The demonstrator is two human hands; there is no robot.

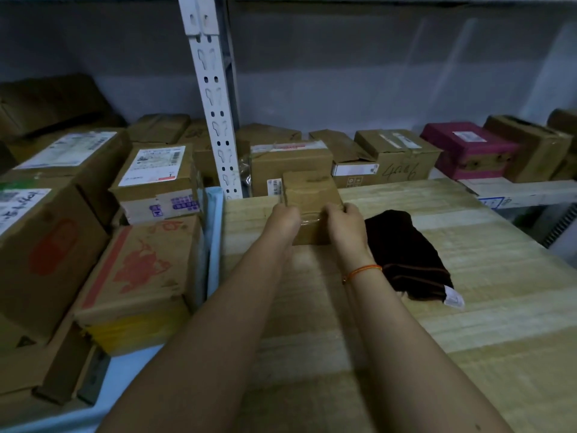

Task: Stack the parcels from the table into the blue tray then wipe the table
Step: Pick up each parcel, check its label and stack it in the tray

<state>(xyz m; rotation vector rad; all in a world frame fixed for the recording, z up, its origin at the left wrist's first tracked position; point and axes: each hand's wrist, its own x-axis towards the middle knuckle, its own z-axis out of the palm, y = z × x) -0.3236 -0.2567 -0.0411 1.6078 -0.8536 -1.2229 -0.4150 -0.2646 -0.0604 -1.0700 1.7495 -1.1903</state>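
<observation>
The picture is dim and bluish, with flat, even light and no clear source. The arms cast only faint, soft shadows on the table. A dark cloth shows almost no detail. Tape on the parcel carries a weak sheen. Wide-angle distortion bends the shelf post and stretches the edges; fine print looks soft.

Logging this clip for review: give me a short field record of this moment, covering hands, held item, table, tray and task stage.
left hand: left hand grips the small cardboard parcel on its left side
right hand: right hand grips the same parcel on its right side
table: wooden table holds the parcel and a dark cloth
tray: blue tray to the left, already loaded with parcels
stage: stacking; wiping not yet begun
</observation>
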